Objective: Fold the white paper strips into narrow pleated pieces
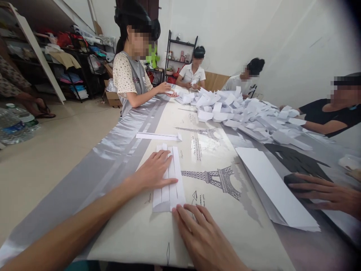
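Note:
My left hand (159,169) lies with spread fingers on a white piece of paper (175,188), flattening it against the table. Long parallel creases or slits run along this paper, and its near end has a curved flap. At the near right corner, the fingertips of my right hand (204,235) touch the edge, fingers stretched out and nothing visibly gripped. Just beyond my left hand is a narrow folded paper strip (158,136), lying crosswise.
An Eiffel Tower tablecloth (251,241) covers the table. A stack of white paper (273,184) lies at right, near another person's hand (329,192). Behind is a large pile of folded white papers (242,109). Several people sit or stand around; water bottles (17,120) stand on the floor.

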`<state>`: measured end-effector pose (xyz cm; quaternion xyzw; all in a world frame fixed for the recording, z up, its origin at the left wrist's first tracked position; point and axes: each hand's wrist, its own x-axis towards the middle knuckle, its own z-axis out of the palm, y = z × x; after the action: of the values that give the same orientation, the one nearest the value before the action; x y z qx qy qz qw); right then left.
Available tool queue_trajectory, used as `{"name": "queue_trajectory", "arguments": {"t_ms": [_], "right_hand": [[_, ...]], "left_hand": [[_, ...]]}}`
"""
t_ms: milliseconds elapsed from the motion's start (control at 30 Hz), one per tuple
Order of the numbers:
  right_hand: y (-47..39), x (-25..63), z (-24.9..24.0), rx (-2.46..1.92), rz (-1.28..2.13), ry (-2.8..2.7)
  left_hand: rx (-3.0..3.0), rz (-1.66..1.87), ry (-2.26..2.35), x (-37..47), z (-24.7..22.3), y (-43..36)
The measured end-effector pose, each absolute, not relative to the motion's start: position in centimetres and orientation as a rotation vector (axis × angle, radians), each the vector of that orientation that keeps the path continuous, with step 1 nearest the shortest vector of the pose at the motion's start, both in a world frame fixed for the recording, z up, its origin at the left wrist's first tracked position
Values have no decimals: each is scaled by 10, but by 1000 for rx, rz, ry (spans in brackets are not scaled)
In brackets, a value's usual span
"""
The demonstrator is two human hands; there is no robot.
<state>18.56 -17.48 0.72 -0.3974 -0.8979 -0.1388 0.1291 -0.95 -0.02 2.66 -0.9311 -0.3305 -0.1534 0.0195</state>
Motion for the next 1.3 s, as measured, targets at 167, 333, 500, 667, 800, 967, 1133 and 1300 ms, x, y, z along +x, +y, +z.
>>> {"name": "queue_trajectory", "arguments": {"t_ms": [167, 333, 500, 667, 800, 967, 1133, 1300], "right_hand": [[-169, 189, 11, -1157, -250, -2635], [-162, 192, 18, -1170, -86, -2604], [-136, 208, 24, -1229, 349, -2333], [-107, 225, 31, -1573, 1026, -1851], [-98, 225, 38, -1509, 1333, -1799], [-99, 227, 34, -1554, 1489, -1662], [-96, 227, 30, -1617, 1490, -1656], [-91, 225, 37, -1654, 1455, -1723]], "left_hand": [[-3164, -548, -725, -16, 39, -10], [-3534, -268, -543, -24, 31, -7], [-3565, -282, -716, -23, 19, -1], [-3527, -216, -880, -21, 19, -3], [-3537, -250, -902, -22, 19, -4], [-3535, -255, -887, -21, 20, -5], [-3525, -239, -880, -20, 21, -6], [-3525, -260, -811, -21, 21, -5]]}}
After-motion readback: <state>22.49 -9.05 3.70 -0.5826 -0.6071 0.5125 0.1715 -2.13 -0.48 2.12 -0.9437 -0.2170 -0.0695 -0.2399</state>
